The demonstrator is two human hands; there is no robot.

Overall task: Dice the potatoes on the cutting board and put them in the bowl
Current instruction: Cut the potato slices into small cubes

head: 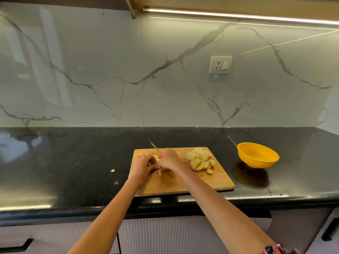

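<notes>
Both hands met over the left part of the rectangular wooden cutting board, which lay on the black polished stone desk. The left hand curled its fingers around a small cluster of pale potato pieces. The right hand gripped a slim steel knife with a red handle, blade pointing away. To the right of the right hand lay a heap of round potato slices. Farther right, off the board, stood the yellow plastic bowl.

Matt wooden cutting board, glossy yellow plastic bowl, polished black countertop
</notes>
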